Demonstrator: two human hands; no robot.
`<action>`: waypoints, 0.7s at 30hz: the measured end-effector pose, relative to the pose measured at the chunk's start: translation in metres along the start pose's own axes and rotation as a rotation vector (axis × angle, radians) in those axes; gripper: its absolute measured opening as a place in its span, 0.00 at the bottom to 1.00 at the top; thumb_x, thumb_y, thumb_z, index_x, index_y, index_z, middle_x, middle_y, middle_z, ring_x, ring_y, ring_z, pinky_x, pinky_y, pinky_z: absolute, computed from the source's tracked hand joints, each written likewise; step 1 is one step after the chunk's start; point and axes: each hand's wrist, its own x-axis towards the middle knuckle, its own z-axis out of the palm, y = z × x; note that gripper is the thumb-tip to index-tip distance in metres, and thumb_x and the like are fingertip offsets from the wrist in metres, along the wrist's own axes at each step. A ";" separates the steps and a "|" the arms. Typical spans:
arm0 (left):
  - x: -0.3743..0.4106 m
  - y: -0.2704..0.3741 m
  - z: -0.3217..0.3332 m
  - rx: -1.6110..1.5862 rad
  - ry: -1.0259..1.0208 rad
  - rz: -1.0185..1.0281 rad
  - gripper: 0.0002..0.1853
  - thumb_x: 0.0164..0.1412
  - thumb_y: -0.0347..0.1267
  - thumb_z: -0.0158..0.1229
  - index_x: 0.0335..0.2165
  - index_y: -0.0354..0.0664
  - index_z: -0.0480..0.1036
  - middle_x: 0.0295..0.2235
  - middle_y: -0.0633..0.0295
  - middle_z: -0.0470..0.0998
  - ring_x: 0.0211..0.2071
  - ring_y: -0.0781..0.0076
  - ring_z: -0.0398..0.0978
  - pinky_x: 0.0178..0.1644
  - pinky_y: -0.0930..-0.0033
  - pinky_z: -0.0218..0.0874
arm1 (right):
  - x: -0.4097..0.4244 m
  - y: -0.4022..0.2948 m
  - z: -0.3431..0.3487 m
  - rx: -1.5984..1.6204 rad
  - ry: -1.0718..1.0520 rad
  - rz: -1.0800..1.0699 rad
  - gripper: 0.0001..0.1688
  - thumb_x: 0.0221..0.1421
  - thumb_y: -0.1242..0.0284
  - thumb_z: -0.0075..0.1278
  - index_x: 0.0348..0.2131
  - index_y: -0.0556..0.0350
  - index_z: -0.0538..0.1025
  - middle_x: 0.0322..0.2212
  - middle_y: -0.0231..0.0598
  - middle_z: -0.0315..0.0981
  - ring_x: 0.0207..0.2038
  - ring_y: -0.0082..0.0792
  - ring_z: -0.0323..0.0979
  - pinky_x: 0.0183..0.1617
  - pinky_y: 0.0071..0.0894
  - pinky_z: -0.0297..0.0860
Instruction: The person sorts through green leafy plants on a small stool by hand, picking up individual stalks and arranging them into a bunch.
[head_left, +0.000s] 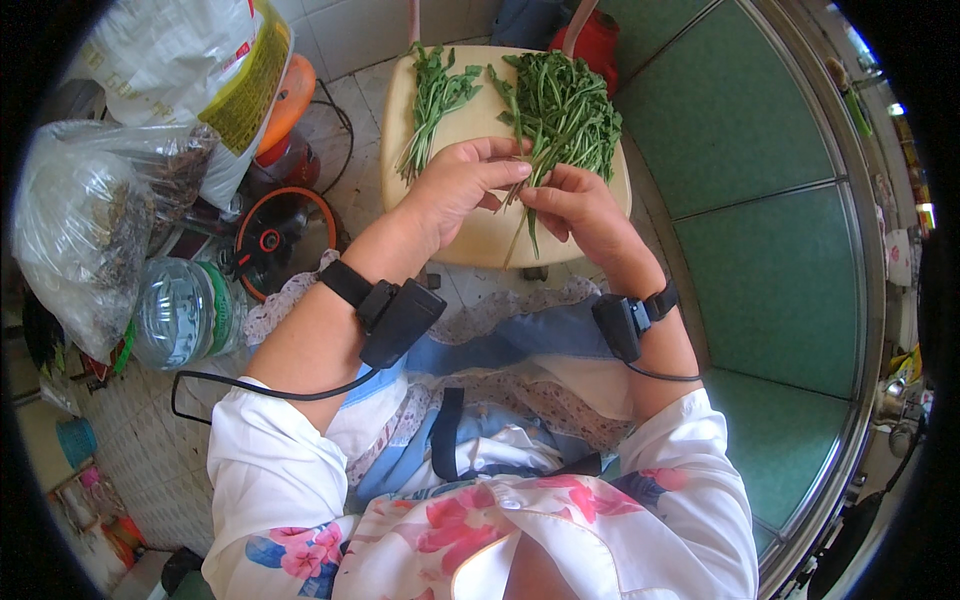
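A pale seat (465, 244) of a chair or stool stands before me. My left hand (476, 176) and my right hand (577, 199) are close together over its middle, thumbs and fingertips pinching the thin stems of some leafy greens (517, 234). Those stems hang down below my fingers, and one long narrow leaf points downward. Just beyond my right hand lies a large pile of leafy greens (574, 105), which the held stems overlap. A smaller bunch of leafy greens (441, 94) rests on the seat's left side, stems toward me.
Green-panelled cabinet doors (765, 277) rise close on my right. To the left are a large clear plastic bottle (176, 311), a filled clear plastic bag (82, 217), a white and yellow sack (225, 90) and a round orange-rimmed object (285, 244). A black cable (345, 120) lies on the tiled floor.
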 end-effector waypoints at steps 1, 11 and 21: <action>0.000 0.000 0.000 0.021 0.009 0.011 0.19 0.55 0.36 0.60 0.45 0.46 0.72 0.37 0.70 0.76 0.37 0.82 0.69 0.41 0.76 0.56 | 0.000 0.000 0.000 -0.004 -0.005 -0.002 0.11 0.50 0.68 0.58 0.25 0.56 0.73 0.16 0.27 0.65 0.16 0.17 0.60 0.18 0.17 0.54; 0.003 0.000 -0.002 0.156 -0.031 0.051 0.24 0.55 0.36 0.60 0.49 0.40 0.69 0.39 0.67 0.75 0.38 0.81 0.69 0.39 0.77 0.58 | -0.002 -0.001 0.000 -0.058 0.010 0.003 0.12 0.51 0.67 0.58 0.25 0.55 0.73 0.16 0.25 0.65 0.16 0.16 0.60 0.18 0.16 0.53; 0.001 0.003 -0.003 -0.012 -0.038 0.041 0.27 0.58 0.35 0.58 0.55 0.39 0.64 0.42 0.68 0.73 0.40 0.81 0.68 0.43 0.77 0.60 | 0.002 -0.002 -0.008 0.131 0.115 -0.053 0.14 0.53 0.66 0.57 0.24 0.53 0.70 0.14 0.28 0.65 0.14 0.18 0.59 0.17 0.17 0.53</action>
